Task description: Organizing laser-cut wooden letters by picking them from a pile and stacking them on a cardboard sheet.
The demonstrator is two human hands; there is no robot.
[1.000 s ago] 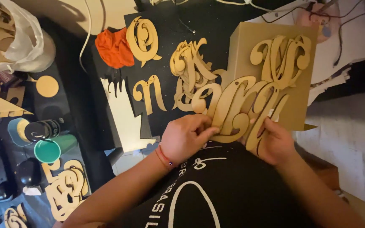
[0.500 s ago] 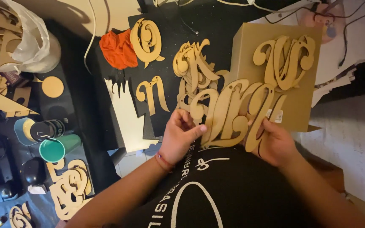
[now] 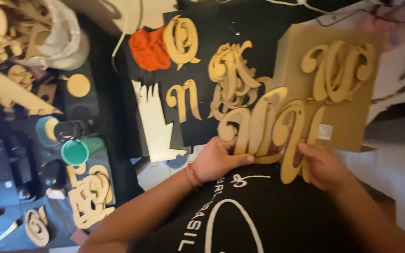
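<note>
The large tan wooden script letter cutout (image 3: 268, 129) was grasped between left hand (image 3: 219, 159) and right hand (image 3: 319, 164); its lower right end was hidden by the fingers.

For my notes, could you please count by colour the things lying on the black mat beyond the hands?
Tan wooden cut-out letters or piles of them: 3 (single letter, single letter, pile)
Orange cloth: 1
White cut sheet: 1
Total: 5
</note>
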